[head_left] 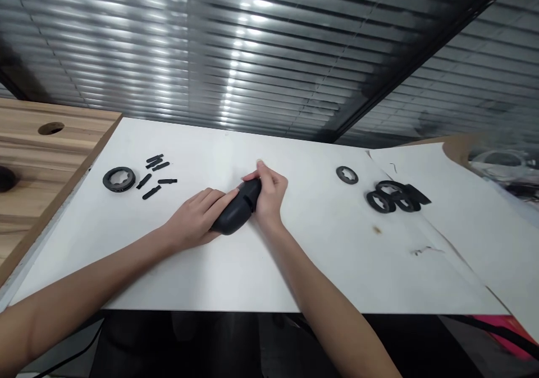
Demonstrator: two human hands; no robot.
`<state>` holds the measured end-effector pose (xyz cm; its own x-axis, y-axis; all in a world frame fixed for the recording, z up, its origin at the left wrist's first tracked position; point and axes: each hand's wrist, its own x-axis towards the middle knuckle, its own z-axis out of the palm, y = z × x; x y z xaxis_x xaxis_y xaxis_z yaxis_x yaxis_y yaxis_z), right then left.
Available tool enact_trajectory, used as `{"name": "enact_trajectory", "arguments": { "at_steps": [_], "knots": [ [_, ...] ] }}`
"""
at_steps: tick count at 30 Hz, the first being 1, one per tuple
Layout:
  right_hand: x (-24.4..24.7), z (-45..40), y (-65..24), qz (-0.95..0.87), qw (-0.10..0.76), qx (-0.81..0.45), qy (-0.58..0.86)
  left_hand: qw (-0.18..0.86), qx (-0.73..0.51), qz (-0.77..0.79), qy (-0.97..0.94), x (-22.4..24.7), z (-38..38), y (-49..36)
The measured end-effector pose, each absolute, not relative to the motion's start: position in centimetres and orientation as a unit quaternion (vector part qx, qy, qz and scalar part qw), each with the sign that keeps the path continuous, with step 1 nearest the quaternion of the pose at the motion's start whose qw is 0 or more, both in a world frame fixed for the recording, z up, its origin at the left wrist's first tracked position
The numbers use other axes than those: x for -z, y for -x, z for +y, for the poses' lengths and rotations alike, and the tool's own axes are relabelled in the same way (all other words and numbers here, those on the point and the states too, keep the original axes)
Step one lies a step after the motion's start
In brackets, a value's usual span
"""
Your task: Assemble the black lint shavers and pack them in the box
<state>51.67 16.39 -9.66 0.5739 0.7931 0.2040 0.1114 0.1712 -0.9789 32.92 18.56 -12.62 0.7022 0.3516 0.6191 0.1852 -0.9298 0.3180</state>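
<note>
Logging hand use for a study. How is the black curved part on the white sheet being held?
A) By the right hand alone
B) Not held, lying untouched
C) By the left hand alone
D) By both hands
D: the left hand and the right hand both clasp the black curved part, one at each end.

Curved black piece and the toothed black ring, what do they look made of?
The curved black piece looks like moulded plastic or rubber: matte, with only a soft sheen. The toothed black ring looks similar, dull black with cleanly formed inner teeth; the look cannot settle plastic or rubber.
</note>
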Motion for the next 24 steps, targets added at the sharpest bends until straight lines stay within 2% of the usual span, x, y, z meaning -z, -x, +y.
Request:
{"name": "enact_trajectory", "arguments": {
  "at_steps": [8, 14, 18, 21, 24],
  "knots": [
    [9.4, 16.6, -51.9, -0.389, 0.662, -0.285, 0.574, 0.165, -0.346, 0.173, -0.907, 12.3, 18.7, -32.7],
    [9.3, 17.6, -53.5, -0.314, 0.709, -0.343, 0.53, 0.343, -0.326, 0.218, -0.853, 11.2, 19.3, -32.5],
    [9.9, 18.3, -55.8, -0.283, 0.737, -0.362, 0.495, 0.414, -0.327, 0.22, -0.82, 10.7, 19.6, -32.6],
    [10.1, 18.4, -56.0, -0.301, 0.73, -0.38, 0.481, 0.421, -0.331, 0.228, -0.813, 10.6, 19.5, -32.7],
    [9.8, 18.1, -54.5, -0.323, 0.711, -0.396, 0.483, 0.382, -0.34, 0.228, -0.829, 10.9, 19.4, -32.7]
  ]
}}
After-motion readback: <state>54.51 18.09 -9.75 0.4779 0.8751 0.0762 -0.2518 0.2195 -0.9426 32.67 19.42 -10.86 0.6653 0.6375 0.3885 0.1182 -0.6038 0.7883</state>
